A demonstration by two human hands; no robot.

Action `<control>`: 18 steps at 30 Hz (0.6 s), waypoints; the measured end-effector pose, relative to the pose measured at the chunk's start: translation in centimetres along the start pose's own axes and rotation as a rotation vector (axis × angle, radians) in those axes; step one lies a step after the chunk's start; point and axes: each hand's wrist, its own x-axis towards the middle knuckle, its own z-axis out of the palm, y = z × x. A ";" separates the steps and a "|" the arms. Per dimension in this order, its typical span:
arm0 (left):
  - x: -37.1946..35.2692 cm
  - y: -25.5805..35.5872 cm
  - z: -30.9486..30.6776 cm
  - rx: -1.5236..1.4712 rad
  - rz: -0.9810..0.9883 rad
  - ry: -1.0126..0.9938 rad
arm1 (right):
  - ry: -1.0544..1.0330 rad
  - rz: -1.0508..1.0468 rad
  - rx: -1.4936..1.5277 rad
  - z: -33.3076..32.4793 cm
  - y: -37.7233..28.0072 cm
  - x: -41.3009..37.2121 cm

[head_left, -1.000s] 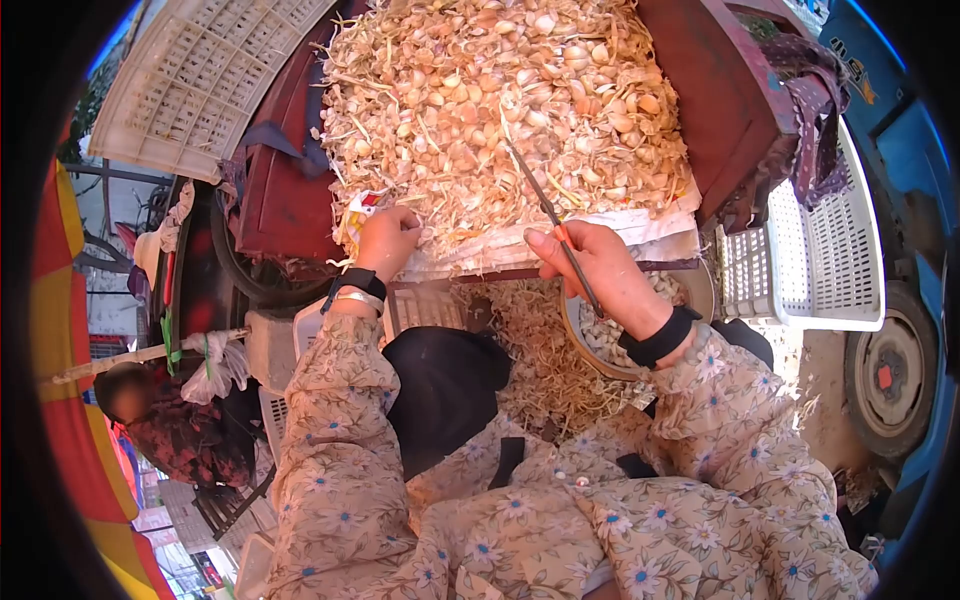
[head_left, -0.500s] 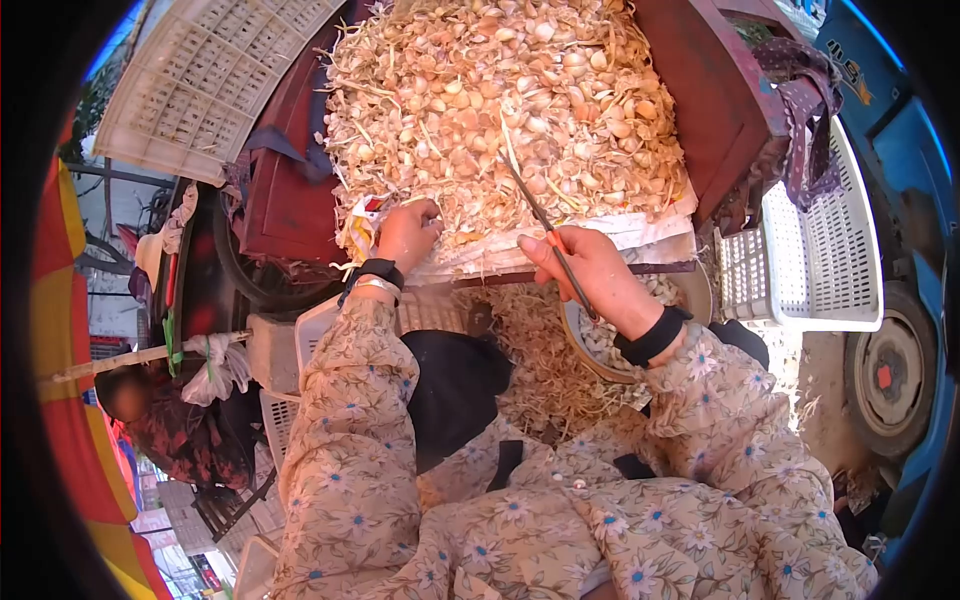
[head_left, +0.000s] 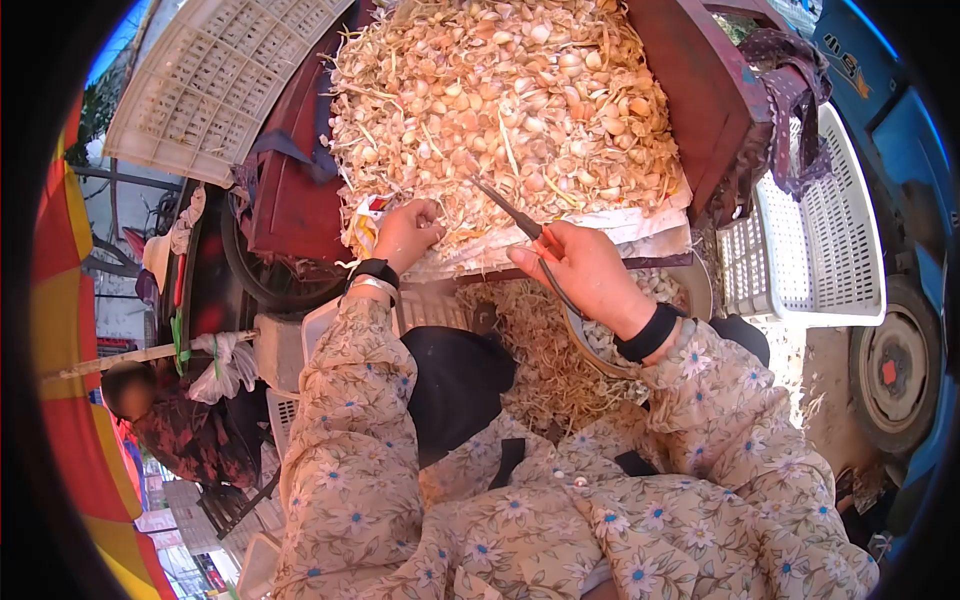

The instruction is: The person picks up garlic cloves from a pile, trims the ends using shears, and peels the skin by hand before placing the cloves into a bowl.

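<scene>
A deep heap of garlic cloves, mixed with papery skins and dry stalks, fills the red-sided cart in front of me. My right hand is closed around a pair of scissors with dark blades and some orange near the grip. The blades point up and left over the near part of the heap. At the heap's lower left edge, my left hand has its fingers curled in; whatever they grip is hidden. Beside it lies a crumpled white, red and yellow wrapper. White sheeting lines the cart's near edge.
Below the cart's edge, a round tub holds pale cloves, with dry stalks heaped beside it. White plastic crates stand at right, near a blue vehicle's wheel. Another person is at far left.
The scissors have tilted further left, and their blades now show broader. My right hand has shifted slightly left. My left hand stays almost in place, fingers still curled.
</scene>
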 end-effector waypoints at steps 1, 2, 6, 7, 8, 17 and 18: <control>-0.3 -0.2 0.0 -0.051 -0.009 0.013 | 0.021 -0.041 -0.047 -0.1 -0.4 -0.2; -0.6 -0.3 0.0 -0.245 -0.077 0.009 | 0.008 -0.036 -0.057 -0.1 -0.6 -0.3; -1.3 1.2 -0.4 -1.006 -0.222 -0.010 | -0.005 -0.027 -0.081 -0.2 -0.8 -0.4; -1.5 1.6 -0.6 -1.193 -0.227 -0.016 | 0.000 -0.028 -0.083 -0.3 -0.8 -0.4; -1.6 2.2 -0.7 -1.236 -0.261 0.010 | 0.007 -0.032 -0.096 -0.3 -0.8 -0.4; -3.7 7.1 0.0 -1.281 -0.115 -0.064 | 0.194 -0.255 -0.358 -0.9 -0.7 -0.8; -4.0 7.6 0.0 -1.191 -0.105 -0.053 | 0.209 -0.264 -0.399 -1.1 -0.6 -0.9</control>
